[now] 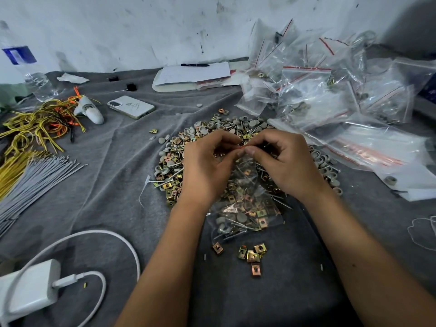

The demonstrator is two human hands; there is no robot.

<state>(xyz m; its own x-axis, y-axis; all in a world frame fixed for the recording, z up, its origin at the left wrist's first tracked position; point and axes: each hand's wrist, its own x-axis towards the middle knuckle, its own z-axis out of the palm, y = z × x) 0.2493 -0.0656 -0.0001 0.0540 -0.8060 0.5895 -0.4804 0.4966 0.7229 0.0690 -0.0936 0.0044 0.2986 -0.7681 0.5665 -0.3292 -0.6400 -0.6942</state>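
A small clear zip bag (245, 208) with a red seal strip lies in front of me, holding brass clip nuts, grey caps and nails. My left hand (207, 166) and my right hand (283, 161) both pinch its top edge, fingertips meeting at the red strip. Behind and under the hands spreads a pile of loose hardware (203, 135): brass clip nuts, grey plastic caps, nails. Several loose clip nuts (251, 254) lie on the grey cloth just below the bag.
Filled zip bags (330, 90) heap at the right. A phone (131, 106), a notepad with a pen (195, 73), a water bottle (26, 64), yellow and orange wires (35, 123), grey ties (35, 175) and a white charger with cable (30, 286) lie on the cloth.
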